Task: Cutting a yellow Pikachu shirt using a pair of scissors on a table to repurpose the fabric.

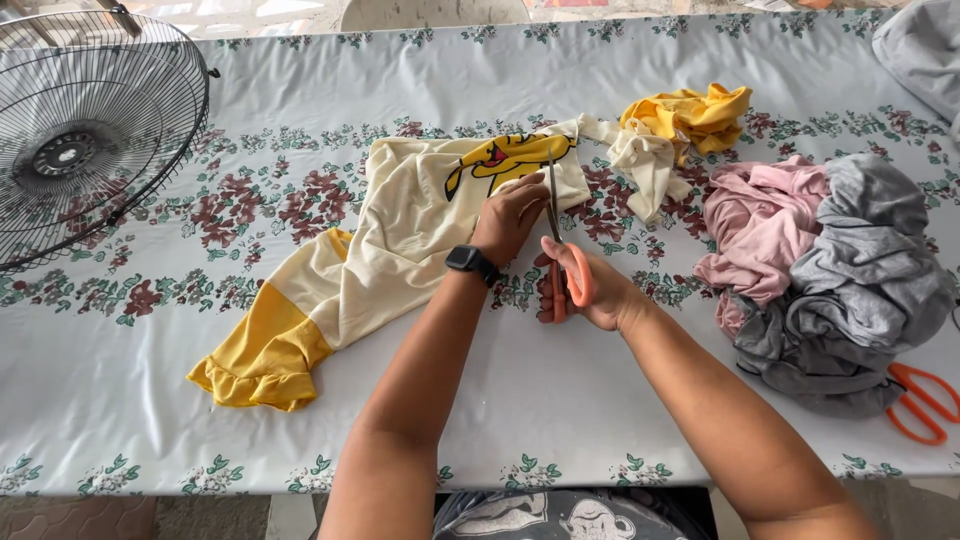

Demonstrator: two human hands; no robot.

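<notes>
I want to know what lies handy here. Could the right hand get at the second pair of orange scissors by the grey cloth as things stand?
Probably yes. The spare scissors lie on the table's right edge, on the right hand side, their handles showing from under the grey cloth. But that hand is full with scissors.

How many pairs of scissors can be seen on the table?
2: one scissors in the right hand, cutting; another pair under the grey cloth at right. More may be hidden.
</notes>
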